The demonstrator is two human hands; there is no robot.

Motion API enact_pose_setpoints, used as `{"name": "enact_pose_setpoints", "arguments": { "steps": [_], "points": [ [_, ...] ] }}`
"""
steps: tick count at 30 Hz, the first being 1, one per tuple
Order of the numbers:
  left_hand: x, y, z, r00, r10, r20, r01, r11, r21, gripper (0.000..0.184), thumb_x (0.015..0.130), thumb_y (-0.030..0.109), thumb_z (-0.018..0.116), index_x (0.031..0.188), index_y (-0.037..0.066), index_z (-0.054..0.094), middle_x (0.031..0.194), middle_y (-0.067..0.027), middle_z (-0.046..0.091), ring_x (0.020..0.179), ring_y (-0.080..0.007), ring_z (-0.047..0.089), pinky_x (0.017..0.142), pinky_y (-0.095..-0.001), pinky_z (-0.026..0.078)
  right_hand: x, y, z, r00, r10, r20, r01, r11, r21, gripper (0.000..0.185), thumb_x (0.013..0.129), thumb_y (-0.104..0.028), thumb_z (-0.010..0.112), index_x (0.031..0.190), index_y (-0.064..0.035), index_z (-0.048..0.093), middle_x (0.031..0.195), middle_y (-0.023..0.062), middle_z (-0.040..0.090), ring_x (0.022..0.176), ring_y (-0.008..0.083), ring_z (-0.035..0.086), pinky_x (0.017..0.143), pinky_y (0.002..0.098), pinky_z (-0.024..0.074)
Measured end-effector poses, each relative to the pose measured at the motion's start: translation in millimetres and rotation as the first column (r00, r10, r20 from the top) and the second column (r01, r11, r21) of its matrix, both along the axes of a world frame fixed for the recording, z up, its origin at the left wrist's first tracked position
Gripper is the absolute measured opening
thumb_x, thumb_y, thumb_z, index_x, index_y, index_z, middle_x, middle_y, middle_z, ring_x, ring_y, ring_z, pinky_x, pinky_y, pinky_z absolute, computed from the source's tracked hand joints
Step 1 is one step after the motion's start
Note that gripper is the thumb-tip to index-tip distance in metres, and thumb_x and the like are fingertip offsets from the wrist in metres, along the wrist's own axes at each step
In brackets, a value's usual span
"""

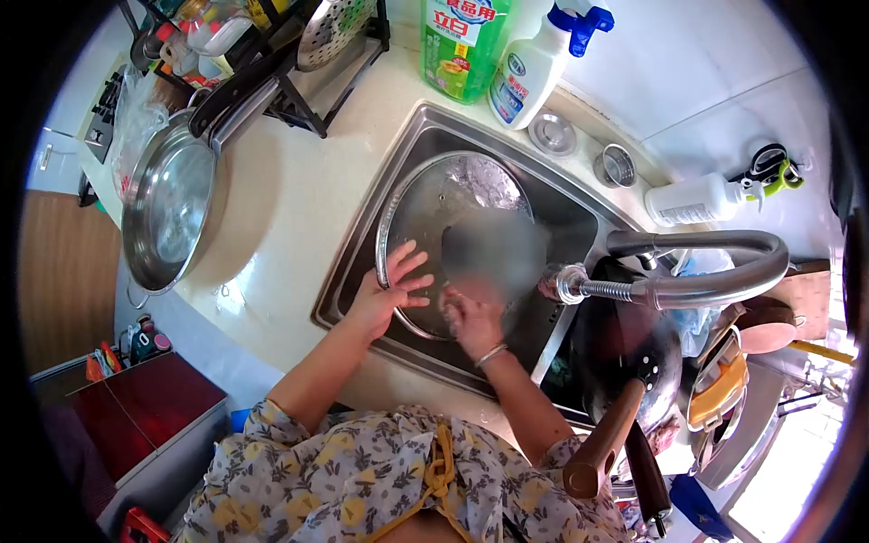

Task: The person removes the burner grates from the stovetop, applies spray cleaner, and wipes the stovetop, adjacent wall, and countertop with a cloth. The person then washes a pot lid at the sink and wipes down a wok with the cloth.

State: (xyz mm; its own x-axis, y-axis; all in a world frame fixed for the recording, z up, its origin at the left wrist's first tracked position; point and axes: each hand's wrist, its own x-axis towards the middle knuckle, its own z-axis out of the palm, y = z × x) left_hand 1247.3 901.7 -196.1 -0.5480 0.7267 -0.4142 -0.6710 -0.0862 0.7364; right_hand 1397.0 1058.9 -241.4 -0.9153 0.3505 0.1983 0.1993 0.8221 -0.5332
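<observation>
A round glass pot lid (421,213) with a metal rim lies in the steel sink (570,217), its surface wet. My left hand (376,303) grips the lid's near left rim, its fingers spread over the glass and its thumb hidden. My right hand (475,324), with a bracelet at the wrist, is closed and pressed low against the lid. What its fingers hold cannot be made out. A blurred grey patch covers the lid's middle right, just above my right hand. The faucet's (570,284) spout end points toward that patch.
A green detergent bottle (462,45) and a white spray bottle (534,68) stand behind the sink. A steel pan (167,208) sits on the left counter (299,199). A dark wok (615,353), its brown handle toward me, rests to the right below the curved faucet hose.
</observation>
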Motion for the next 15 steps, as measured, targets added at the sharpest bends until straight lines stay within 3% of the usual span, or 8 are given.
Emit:
{"name": "enact_pose_setpoints", "arguments": {
  "steps": [2, 3, 6, 8, 9, 11, 13, 15],
  "points": [
    [-1.1, -3.0, 7.0, 0.999, -0.031, 0.007, 0.031, 0.999, -0.007, 0.088, 0.071, -0.008, 0.053, 0.153, 0.011, 0.027, 0.150, -0.0174, 0.040, 0.125, -0.0340, 0.054, 0.090, -0.0431, 0.055, 18.8, 30.3, -39.8, 0.920, -0.241, 0.310, 0.186, 0.963, 0.198, 0.039, 0.082, -0.032, 0.068, 0.115, -0.0128, 0.063, 0.116, 0.0144, 0.059, 0.115, 0.0338, 0.051, 0.097, 0.0471, 0.0366],
    [-2.4, -4.1, 10.9, 0.999, -0.032, 0.001, 0.032, 0.999, -0.004, 0.088, 0.071, -0.008, 0.053, 0.153, 0.011, 0.027, 0.150, -0.0174, 0.040, 0.125, -0.0340, 0.054, 0.090, -0.0431, 0.055, 25.5, 43.3, -68.8, 0.921, -0.242, 0.304, 0.187, 0.962, 0.199, 0.039, 0.082, -0.032, 0.068, 0.115, -0.0128, 0.063, 0.116, 0.0144, 0.059, 0.115, 0.0338, 0.051, 0.097, 0.0471, 0.0366],
    [-12.0, -4.3, 31.5, 0.997, -0.082, -0.001, 0.081, 0.995, -0.056, 0.088, 0.068, -0.011, 0.044, 0.152, 0.009, 0.029, 0.150, -0.0166, 0.040, 0.124, -0.0314, 0.055, 0.092, -0.0419, 0.053, 11.1, 56.1, -93.5, 0.884, -0.451, -0.120, 0.418, 0.880, -0.227, 0.039, 0.084, -0.027, 0.070, 0.118, -0.0112, 0.060, 0.113, 0.0131, 0.061, 0.104, 0.0282, 0.058, 0.091, 0.0448, 0.0429],
    [-19.2, 1.6, 43.2, 0.998, -0.052, -0.021, 0.051, 0.997, -0.057, 0.087, 0.069, -0.011, 0.045, 0.153, 0.009, 0.028, 0.150, -0.0168, 0.040, 0.124, -0.0315, 0.055, 0.093, -0.0423, 0.053, -7.9, 38.3, -75.5, 0.669, -0.743, 0.018, 0.332, 0.277, -0.902, 0.041, 0.086, -0.004, 0.068, 0.121, -0.0051, 0.048, 0.098, 0.0058, 0.061, 0.078, 0.0191, 0.062, 0.067, 0.0320, 0.0512],
    [-20.4, 3.8, 46.8, 0.999, -0.027, -0.020, 0.026, 0.998, -0.062, 0.087, 0.070, -0.011, 0.046, 0.153, 0.010, 0.028, 0.151, -0.0169, 0.040, 0.124, -0.0317, 0.055, 0.094, -0.0426, 0.052, -13.8, 30.4, -52.7, 0.673, -0.739, 0.015, 0.323, 0.275, -0.905, 0.041, 0.086, -0.004, 0.068, 0.121, -0.0051, 0.048, 0.098, 0.0058, 0.061, 0.078, 0.0191, 0.062, 0.067, 0.0320, 0.0512],
    [-15.9, 7.3, 45.6, 1.000, 0.012, -0.012, -0.012, 0.999, -0.038, 0.087, 0.072, -0.011, 0.048, 0.154, 0.011, 0.026, 0.153, -0.0164, 0.037, 0.126, -0.0317, 0.053, 0.095, -0.0427, 0.050, -16.9, 14.3, -13.4, 0.597, -0.781, 0.181, 0.275, -0.013, -0.961, 0.036, 0.086, 0.001, 0.065, 0.118, -0.0041, 0.049, 0.095, 0.0064, 0.059, 0.071, 0.0151, 0.060, 0.063, 0.0270, 0.0503],
    [-2.1, 12.5, 42.3, 0.986, 0.151, -0.070, -0.152, 0.988, 0.002, 0.092, 0.071, -0.012, 0.050, 0.155, 0.014, 0.022, 0.156, -0.0148, 0.031, 0.128, -0.0313, 0.051, 0.093, -0.0429, 0.051, -13.7, -1.4, -10.6, 0.593, -0.776, 0.214, 0.325, -0.011, -0.946, 0.036, 0.087, 0.003, 0.062, 0.118, -0.0041, 0.047, 0.099, 0.0069, 0.060, 0.078, 0.0159, 0.060, 0.065, 0.0284, 0.0515],
    [28.4, 12.5, 33.5, 0.993, 0.114, 0.039, -0.113, 0.993, -0.022, 0.100, 0.071, -0.013, 0.051, 0.157, 0.019, 0.012, 0.159, -0.0132, 0.023, 0.126, -0.0313, 0.052, 0.089, -0.0439, 0.054, -14.2, -20.8, -8.9, 0.584, -0.774, 0.243, 0.374, -0.009, -0.927, 0.035, 0.088, 0.006, 0.059, 0.119, -0.0042, 0.045, 0.103, 0.0073, 0.060, 0.084, 0.0168, 0.061, 0.067, 0.0298, 0.0526]
  ]
}}
